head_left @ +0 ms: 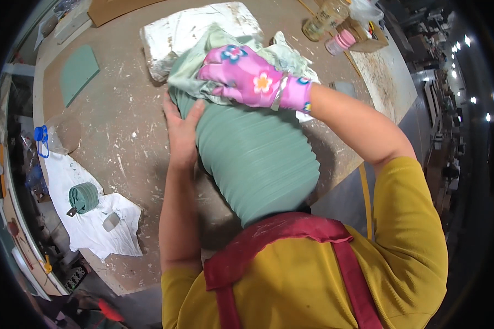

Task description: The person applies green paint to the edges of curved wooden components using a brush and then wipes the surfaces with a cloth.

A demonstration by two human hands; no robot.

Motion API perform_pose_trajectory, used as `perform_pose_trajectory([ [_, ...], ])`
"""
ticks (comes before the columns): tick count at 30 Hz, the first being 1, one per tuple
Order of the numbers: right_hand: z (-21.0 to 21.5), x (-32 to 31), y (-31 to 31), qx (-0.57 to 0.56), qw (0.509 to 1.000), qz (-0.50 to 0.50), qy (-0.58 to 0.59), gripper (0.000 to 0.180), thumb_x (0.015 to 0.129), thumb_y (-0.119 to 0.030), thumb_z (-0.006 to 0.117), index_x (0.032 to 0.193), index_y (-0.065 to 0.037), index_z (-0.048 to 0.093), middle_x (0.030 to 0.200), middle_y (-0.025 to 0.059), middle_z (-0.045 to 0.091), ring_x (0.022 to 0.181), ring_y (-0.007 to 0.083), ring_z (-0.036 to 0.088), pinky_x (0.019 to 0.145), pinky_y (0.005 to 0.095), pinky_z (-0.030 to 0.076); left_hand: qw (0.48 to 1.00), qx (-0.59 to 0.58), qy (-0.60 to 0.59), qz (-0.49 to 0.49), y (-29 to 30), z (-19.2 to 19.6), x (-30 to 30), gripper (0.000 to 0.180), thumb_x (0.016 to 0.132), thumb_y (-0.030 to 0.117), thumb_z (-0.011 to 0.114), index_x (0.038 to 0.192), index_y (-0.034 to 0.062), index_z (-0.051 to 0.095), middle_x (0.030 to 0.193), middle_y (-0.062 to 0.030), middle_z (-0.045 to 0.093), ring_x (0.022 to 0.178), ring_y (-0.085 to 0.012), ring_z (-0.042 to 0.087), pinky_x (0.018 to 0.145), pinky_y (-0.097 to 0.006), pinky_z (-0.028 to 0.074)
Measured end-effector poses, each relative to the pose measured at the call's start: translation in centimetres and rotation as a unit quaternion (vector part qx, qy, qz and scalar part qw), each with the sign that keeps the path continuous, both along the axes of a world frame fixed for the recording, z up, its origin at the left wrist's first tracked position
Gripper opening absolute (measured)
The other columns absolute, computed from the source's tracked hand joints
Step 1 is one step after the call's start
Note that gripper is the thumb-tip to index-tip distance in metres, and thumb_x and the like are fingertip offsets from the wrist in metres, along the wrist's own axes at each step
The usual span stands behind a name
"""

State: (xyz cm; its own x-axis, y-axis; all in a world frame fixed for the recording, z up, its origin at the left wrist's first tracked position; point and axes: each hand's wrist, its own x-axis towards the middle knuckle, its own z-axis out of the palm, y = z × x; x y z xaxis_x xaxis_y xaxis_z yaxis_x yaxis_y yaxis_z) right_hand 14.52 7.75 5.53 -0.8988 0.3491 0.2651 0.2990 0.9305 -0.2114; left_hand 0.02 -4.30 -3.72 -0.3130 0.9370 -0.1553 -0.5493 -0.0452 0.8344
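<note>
A large green ribbed cylinder (252, 153), like a vessel, lies lengthwise between my arms, its near end by my chest. My bare left hand (183, 129) grips the left side of its far end, thumb on the ribs and fingers partly hidden along the edge. My right hand (252, 79), in a pink flowered glove, closes over a damp pale-green cloth (217, 41) and presses it on the cylinder's far end. Folds of the cloth hide that end. Just beyond is a white, stained block or wrapped bundle (162, 35).
On the left, a white cloth (107, 238) holds a small green ribbed piece (84, 197) and a grey block (111, 221). A flat green piece (79, 74) lies at the far left of the worktable (126, 131). At the far right are a glass jar (318, 24) and pink-lidded container (340, 42).
</note>
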Motion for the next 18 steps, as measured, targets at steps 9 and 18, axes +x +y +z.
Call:
perform_pose_trajectory([
  [9, 1.1, 10.5, 2.5, -0.051, 0.978, -0.204, 0.004, 0.026, 0.085, -0.022, 0.057, 0.108, -0.008, 0.057, 0.097, 0.0131, 0.059, 0.087, 0.0306, 0.063, 0.079, 0.043, 0.052, 0.999, -0.012, 0.037, 0.01, 0.1, -0.3, 0.1, 0.072, 0.086, 0.004, 0.062, 0.145, 0.0017, 0.02, 0.141, -0.0146, 0.035, 0.126, -0.0244, 0.04, 0.106, -0.036, 0.034],
  [18, 0.2, 16.2, -0.9, -0.061, 0.97, -0.157, -0.176, 0.026, 0.081, -0.014, 0.063, 0.106, -0.008, 0.058, 0.099, 0.0139, 0.059, 0.092, 0.0344, 0.06, 0.081, 0.0421, 0.049, 1.0, 0.008, 0.012, -0.016, 0.0, -0.2, -0.3, 0.073, 0.087, 0.008, 0.063, 0.145, 0.0026, 0.019, 0.14, -0.0141, 0.036, 0.127, -0.0239, 0.039, 0.105, -0.036, 0.035],
])
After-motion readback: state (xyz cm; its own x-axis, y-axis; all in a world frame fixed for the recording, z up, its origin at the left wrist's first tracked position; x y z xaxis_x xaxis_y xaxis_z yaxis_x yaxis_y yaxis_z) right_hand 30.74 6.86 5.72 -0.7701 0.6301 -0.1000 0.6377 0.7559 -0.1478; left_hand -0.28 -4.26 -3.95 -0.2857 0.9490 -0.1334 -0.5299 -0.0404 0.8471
